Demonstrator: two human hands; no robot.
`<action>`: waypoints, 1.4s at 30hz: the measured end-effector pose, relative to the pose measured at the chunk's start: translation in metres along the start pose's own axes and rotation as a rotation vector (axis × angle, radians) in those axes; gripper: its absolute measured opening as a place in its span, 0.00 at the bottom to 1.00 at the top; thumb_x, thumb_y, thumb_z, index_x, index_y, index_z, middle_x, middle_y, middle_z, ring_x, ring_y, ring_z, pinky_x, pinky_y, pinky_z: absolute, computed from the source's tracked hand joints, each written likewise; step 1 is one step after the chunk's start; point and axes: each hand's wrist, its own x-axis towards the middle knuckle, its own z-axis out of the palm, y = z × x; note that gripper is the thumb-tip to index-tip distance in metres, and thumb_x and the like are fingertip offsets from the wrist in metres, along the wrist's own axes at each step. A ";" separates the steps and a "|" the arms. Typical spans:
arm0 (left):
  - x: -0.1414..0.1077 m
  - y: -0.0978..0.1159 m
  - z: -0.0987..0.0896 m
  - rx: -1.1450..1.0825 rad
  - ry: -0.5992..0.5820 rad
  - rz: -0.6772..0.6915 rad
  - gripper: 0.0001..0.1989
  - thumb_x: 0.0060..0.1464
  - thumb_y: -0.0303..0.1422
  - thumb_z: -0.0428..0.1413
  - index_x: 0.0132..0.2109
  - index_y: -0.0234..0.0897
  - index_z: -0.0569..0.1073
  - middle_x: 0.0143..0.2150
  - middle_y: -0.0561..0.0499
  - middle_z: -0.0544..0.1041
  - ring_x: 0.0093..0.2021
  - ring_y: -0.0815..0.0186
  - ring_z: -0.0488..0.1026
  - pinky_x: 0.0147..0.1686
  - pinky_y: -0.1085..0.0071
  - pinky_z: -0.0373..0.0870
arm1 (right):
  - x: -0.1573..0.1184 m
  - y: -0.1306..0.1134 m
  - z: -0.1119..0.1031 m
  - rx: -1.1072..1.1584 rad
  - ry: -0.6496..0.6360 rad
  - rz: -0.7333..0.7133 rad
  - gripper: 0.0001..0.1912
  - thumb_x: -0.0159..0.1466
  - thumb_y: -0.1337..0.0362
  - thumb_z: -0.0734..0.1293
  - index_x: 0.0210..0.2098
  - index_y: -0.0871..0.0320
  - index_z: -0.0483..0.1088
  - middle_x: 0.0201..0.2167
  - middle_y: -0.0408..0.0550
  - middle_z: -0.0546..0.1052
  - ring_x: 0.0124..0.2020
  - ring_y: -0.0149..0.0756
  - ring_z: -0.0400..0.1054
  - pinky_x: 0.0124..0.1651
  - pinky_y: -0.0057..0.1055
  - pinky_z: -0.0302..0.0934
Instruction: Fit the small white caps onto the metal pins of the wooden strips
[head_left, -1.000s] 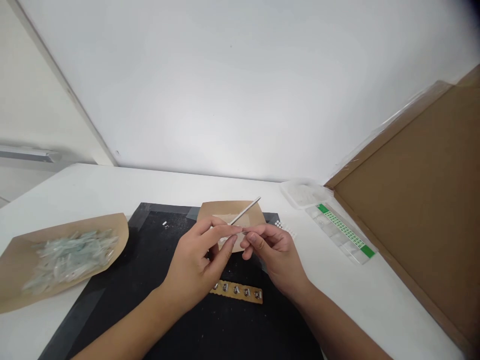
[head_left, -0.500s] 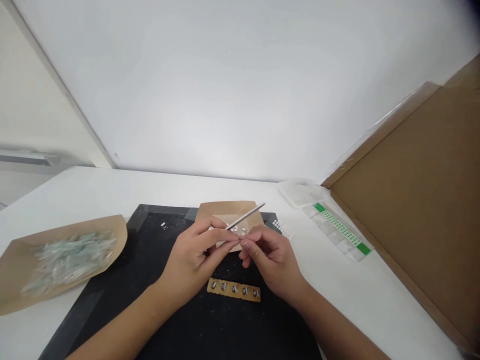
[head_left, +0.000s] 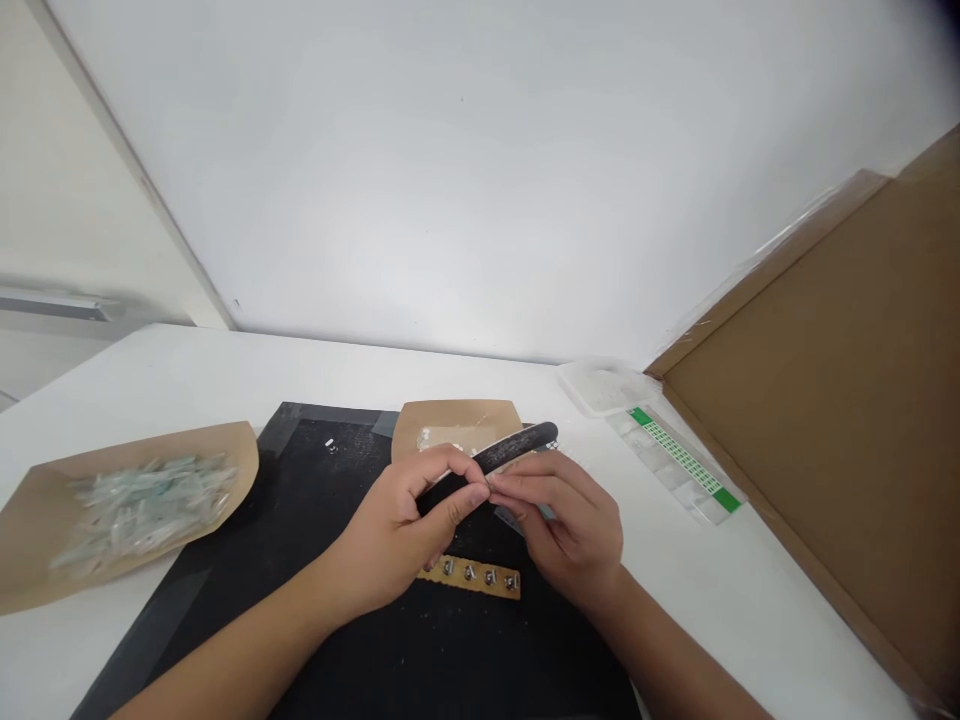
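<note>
My left hand (head_left: 416,515) is closed around a black nail file (head_left: 517,447). The file slants up to the right, its dark flat face showing. My right hand (head_left: 566,510) is closed in a pinch, its fingertips meeting those of my left hand. Whatever small piece lies between the fingertips is too hidden to make out. A clear, pale teal edge (head_left: 546,512) shows by my right palm. Below the hands, a gold-coloured strip (head_left: 480,577) with several shiny metal pieces rests on the black mat (head_left: 360,640), partly covered by my left hand.
Behind the hands stands a brown paper tray (head_left: 457,412) with small white pieces. Another paper tray (head_left: 37,490) at left holds several clear plastic packets. To the right lie a green-marked clear sheet (head_left: 679,455) and a translucent white container (head_left: 604,388). A cardboard panel (head_left: 817,400) borders the right side.
The nail file has turned from edge-on to flat face showing. My right hand has shifted slightly right, with its fingers more extended, and a clear teal edge now shows by its palm.
</note>
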 end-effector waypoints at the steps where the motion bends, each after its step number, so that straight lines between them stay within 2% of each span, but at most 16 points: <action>1: 0.000 0.000 0.000 -0.008 0.006 0.009 0.11 0.70 0.41 0.58 0.45 0.38 0.77 0.28 0.57 0.72 0.16 0.77 0.62 0.15 0.80 0.61 | -0.001 0.001 -0.001 -0.042 0.004 -0.045 0.15 0.70 0.73 0.72 0.51 0.49 0.80 0.39 0.47 0.84 0.38 0.38 0.81 0.38 0.35 0.78; 4: 0.000 0.001 -0.002 0.028 -0.008 0.062 0.10 0.70 0.39 0.58 0.47 0.39 0.80 0.39 0.51 0.80 0.17 0.78 0.67 0.18 0.79 0.66 | -0.005 0.003 -0.005 -0.194 -0.008 -0.172 0.15 0.68 0.73 0.74 0.51 0.51 0.78 0.39 0.48 0.85 0.36 0.39 0.80 0.35 0.36 0.75; 7: 0.001 0.000 -0.005 0.205 -0.016 0.188 0.10 0.72 0.34 0.55 0.51 0.42 0.81 0.44 0.50 0.83 0.18 0.78 0.71 0.29 0.74 0.77 | -0.007 0.005 -0.008 -0.300 0.018 -0.193 0.14 0.66 0.74 0.74 0.48 0.52 0.76 0.37 0.49 0.84 0.33 0.40 0.79 0.33 0.37 0.73; 9: 0.001 -0.002 -0.006 0.340 0.042 0.258 0.15 0.72 0.32 0.55 0.61 0.45 0.76 0.43 0.52 0.83 0.24 0.73 0.76 0.36 0.71 0.80 | -0.007 0.006 -0.008 -0.325 0.039 -0.162 0.13 0.67 0.74 0.73 0.47 0.52 0.75 0.35 0.49 0.83 0.33 0.40 0.78 0.33 0.36 0.74; 11: 0.000 -0.005 -0.006 0.457 0.107 0.281 0.24 0.71 0.31 0.56 0.71 0.46 0.66 0.44 0.51 0.82 0.31 0.68 0.79 0.38 0.70 0.80 | -0.005 0.006 -0.006 -0.334 0.039 -0.120 0.12 0.67 0.74 0.72 0.46 0.52 0.73 0.34 0.48 0.82 0.34 0.39 0.78 0.33 0.35 0.73; 13: -0.001 -0.006 -0.004 0.597 0.140 0.324 0.25 0.72 0.31 0.54 0.72 0.44 0.65 0.47 0.48 0.81 0.38 0.64 0.80 0.40 0.68 0.81 | -0.004 0.006 -0.002 -0.325 0.019 -0.058 0.10 0.69 0.73 0.71 0.44 0.53 0.72 0.33 0.47 0.80 0.33 0.38 0.77 0.33 0.34 0.71; 15: -0.003 -0.006 -0.001 0.738 0.133 0.401 0.20 0.73 0.31 0.51 0.68 0.42 0.70 0.51 0.44 0.79 0.41 0.62 0.80 0.41 0.66 0.80 | -0.003 0.006 0.001 -0.307 -0.010 0.021 0.07 0.70 0.72 0.69 0.41 0.52 0.70 0.31 0.45 0.78 0.30 0.36 0.75 0.32 0.33 0.69; 18: -0.006 -0.003 0.002 0.845 0.123 0.486 0.19 0.74 0.31 0.50 0.67 0.39 0.71 0.51 0.43 0.78 0.38 0.64 0.78 0.38 0.67 0.80 | -0.004 0.005 0.003 -0.284 -0.025 0.093 0.06 0.71 0.69 0.68 0.40 0.52 0.67 0.30 0.43 0.77 0.28 0.35 0.71 0.31 0.33 0.66; 21: -0.008 0.001 0.002 0.886 0.160 0.545 0.20 0.73 0.29 0.51 0.68 0.41 0.71 0.49 0.45 0.78 0.33 0.69 0.75 0.33 0.71 0.76 | -0.008 0.004 0.001 -0.215 -0.016 0.123 0.07 0.71 0.70 0.67 0.41 0.52 0.66 0.31 0.42 0.75 0.29 0.35 0.70 0.30 0.32 0.64; 25: -0.008 0.002 -0.001 0.893 0.216 0.572 0.17 0.72 0.31 0.56 0.64 0.44 0.76 0.49 0.48 0.79 0.30 0.72 0.73 0.31 0.73 0.72 | -0.011 0.003 -0.001 -0.088 0.016 0.202 0.07 0.71 0.70 0.67 0.44 0.52 0.66 0.33 0.42 0.75 0.30 0.34 0.69 0.32 0.32 0.64; 27: -0.007 0.000 -0.001 0.893 0.241 0.579 0.16 0.71 0.33 0.58 0.62 0.44 0.78 0.48 0.49 0.79 0.29 0.73 0.73 0.31 0.74 0.71 | -0.011 0.003 0.000 -0.106 0.034 0.223 0.06 0.71 0.70 0.66 0.43 0.52 0.66 0.34 0.43 0.74 0.30 0.33 0.68 0.32 0.31 0.63; 30: -0.007 -0.002 0.000 0.918 0.294 0.581 0.14 0.70 0.33 0.58 0.60 0.44 0.79 0.46 0.51 0.79 0.28 0.74 0.73 0.30 0.74 0.69 | -0.010 0.004 0.003 -0.186 0.014 0.182 0.06 0.71 0.70 0.66 0.43 0.53 0.66 0.33 0.42 0.72 0.31 0.34 0.68 0.32 0.31 0.62; 33: -0.007 -0.004 0.001 0.937 0.338 0.573 0.15 0.70 0.32 0.59 0.61 0.39 0.78 0.47 0.48 0.79 0.32 0.71 0.75 0.32 0.73 0.70 | -0.009 0.006 0.007 -0.235 -0.016 0.163 0.06 0.72 0.71 0.65 0.43 0.53 0.66 0.33 0.42 0.72 0.32 0.36 0.69 0.34 0.33 0.63; 35: -0.007 -0.005 0.002 0.911 0.336 0.559 0.16 0.70 0.31 0.59 0.61 0.36 0.77 0.47 0.47 0.78 0.33 0.70 0.75 0.33 0.72 0.71 | -0.009 0.007 0.009 -0.244 -0.020 0.178 0.05 0.72 0.70 0.65 0.42 0.53 0.67 0.33 0.42 0.73 0.33 0.36 0.69 0.35 0.33 0.64; 37: -0.005 -0.007 0.001 0.863 0.314 0.541 0.15 0.70 0.31 0.58 0.60 0.36 0.79 0.42 0.49 0.76 0.32 0.70 0.74 0.33 0.73 0.71 | -0.009 0.008 0.010 -0.247 -0.017 0.186 0.05 0.72 0.70 0.65 0.43 0.53 0.67 0.33 0.42 0.74 0.33 0.36 0.69 0.36 0.33 0.64; 42: -0.002 -0.006 -0.003 0.746 0.255 0.494 0.14 0.70 0.32 0.58 0.59 0.41 0.81 0.33 0.54 0.68 0.30 0.70 0.70 0.32 0.73 0.69 | -0.011 0.007 0.008 -0.274 0.014 0.109 0.06 0.72 0.71 0.67 0.44 0.54 0.68 0.33 0.43 0.75 0.33 0.35 0.70 0.36 0.32 0.65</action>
